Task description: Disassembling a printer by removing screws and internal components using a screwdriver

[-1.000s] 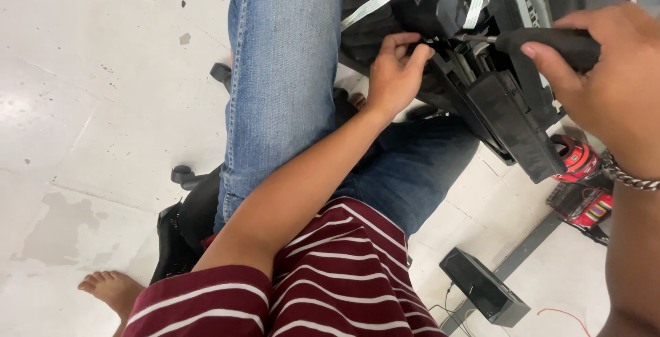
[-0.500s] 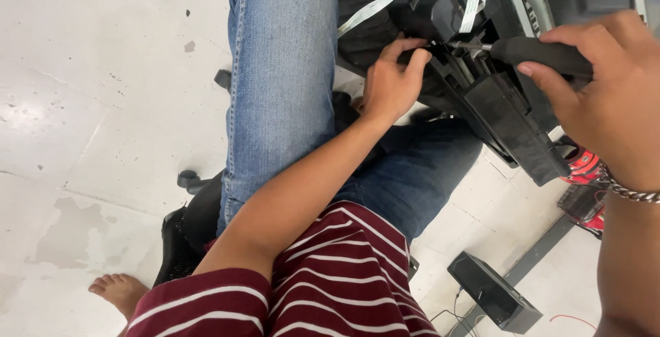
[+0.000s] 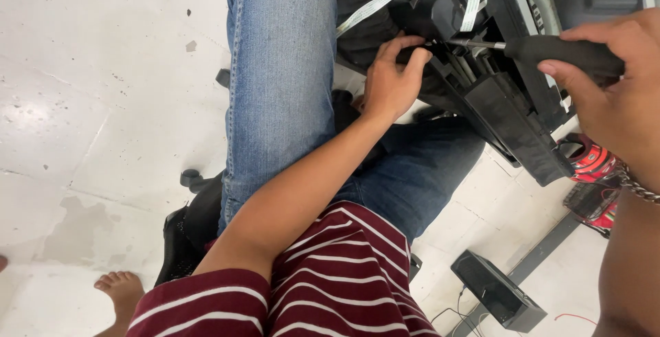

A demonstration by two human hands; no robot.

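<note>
Floor: we see pale tiles [image 3: 89,103] at the far left, stained in places, with a bare foot [image 3: 120,292] at the lower edge.
Chair: a black mesh seat edge [image 3: 185,237] shows under our leg, a castor just beside it.
Legs: our blue jeans [image 3: 282,83] run up the middle of the view, above a maroon striped shirt [image 3: 344,282].
Left hand: our left hand [image 3: 390,79] has its fingers curled onto the edge of the black device [image 3: 509,114] (a dismantled machine of dark plastic, resting across our lap), bracing it rather than closing round it.
Ribbon cable: a flat white ribbon cable [image 3: 385,0] trails from the device's top toward our knee.
Right hand: our right hand [image 3: 608,100] is wrapped closed on the black handle of a screwdriver [image 3: 550,50], whose metal shaft points left into the device's open interior, tip inside the housing.
Wrist: a metal bracelet [image 3: 639,187] sits on it.
Lower right: a small black box [image 3: 498,299] lies on the floor; a red and black object [image 3: 591,162] is partly hidden behind the device.
</note>
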